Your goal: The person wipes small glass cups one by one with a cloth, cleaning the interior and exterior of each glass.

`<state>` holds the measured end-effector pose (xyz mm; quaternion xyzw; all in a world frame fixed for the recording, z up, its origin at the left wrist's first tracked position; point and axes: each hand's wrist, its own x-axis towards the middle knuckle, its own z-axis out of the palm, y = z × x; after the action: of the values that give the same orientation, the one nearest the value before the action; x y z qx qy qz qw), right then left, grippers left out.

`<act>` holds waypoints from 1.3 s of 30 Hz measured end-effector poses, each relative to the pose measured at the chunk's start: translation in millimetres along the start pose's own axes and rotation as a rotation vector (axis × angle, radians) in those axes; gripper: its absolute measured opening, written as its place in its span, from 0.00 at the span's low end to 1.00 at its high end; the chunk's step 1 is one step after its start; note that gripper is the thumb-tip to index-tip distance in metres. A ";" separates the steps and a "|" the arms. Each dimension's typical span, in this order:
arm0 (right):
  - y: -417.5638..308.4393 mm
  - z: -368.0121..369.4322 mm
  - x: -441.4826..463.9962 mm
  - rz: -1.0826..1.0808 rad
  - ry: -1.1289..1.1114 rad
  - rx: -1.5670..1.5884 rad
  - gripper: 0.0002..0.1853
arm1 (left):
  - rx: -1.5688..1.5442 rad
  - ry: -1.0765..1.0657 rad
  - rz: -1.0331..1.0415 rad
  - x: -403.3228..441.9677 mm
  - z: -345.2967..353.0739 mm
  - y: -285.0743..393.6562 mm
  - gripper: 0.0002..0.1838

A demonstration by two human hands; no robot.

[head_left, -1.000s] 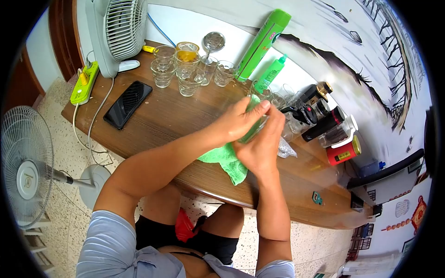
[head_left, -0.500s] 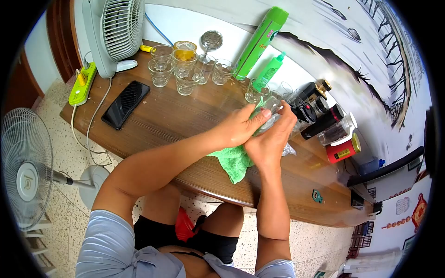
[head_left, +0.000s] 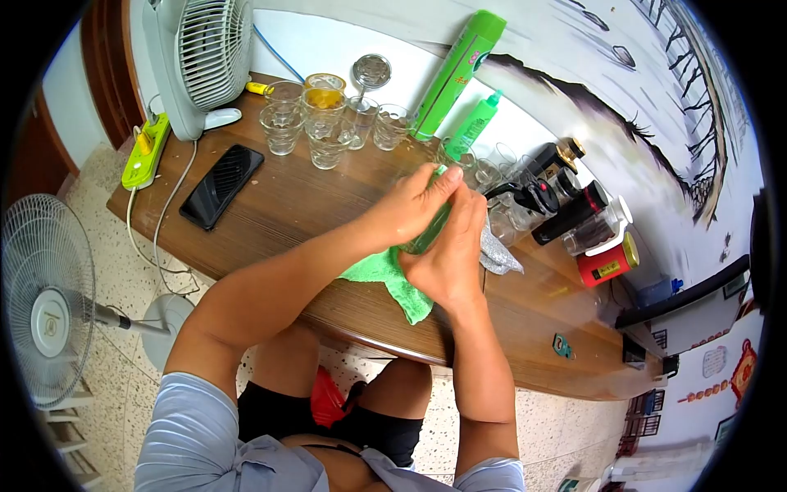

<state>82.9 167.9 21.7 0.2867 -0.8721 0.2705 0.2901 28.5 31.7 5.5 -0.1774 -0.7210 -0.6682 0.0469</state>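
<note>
Both of my hands are together above the table's front part, around a drinking glass (head_left: 426,235) that looks green from the cloth at it. My left hand (head_left: 414,205) is closed, its thumb pressing a bit of green cloth at the glass's upper end. My right hand (head_left: 449,250) wraps the glass from the other side, and its fingers hide much of it. Below them the green cloth (head_left: 402,287) hangs down and lies on the wooden table (head_left: 328,205). A crumpled silvery wrapper (head_left: 498,250) lies just right of my right hand.
Several clear glasses (head_left: 328,148) stand at the back left, near a black phone (head_left: 221,187) and a fan (head_left: 215,57). A green spray can (head_left: 459,74) and a green bottle (head_left: 474,125) stand behind my hands. Jars, a glass pot (head_left: 512,217) and a red tin (head_left: 608,260) line the right.
My hands and the glass have moved left and slightly toward me. The glass is tilted differently and more covered by my fingers. The silvery wrapper now shows more.
</note>
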 end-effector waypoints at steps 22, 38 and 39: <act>8.2 -15.5 9.3 0.057 0.161 0.076 0.54 | -0.707 -0.452 -0.353 -3.4 -4.3 17.4 0.40; 11.3 -11.2 5.6 0.163 0.069 0.317 0.67 | -0.513 -0.359 -0.162 -7.3 -12.5 26.8 0.41; 10.7 -11.9 5.9 0.204 0.030 0.382 0.67 | -0.461 -0.283 -0.162 -7.2 -11.7 24.4 0.42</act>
<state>76.1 180.8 30.5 0.2425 -0.8251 0.4629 0.2146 41.0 19.9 27.5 -0.2165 -0.5614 -0.7846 -0.1493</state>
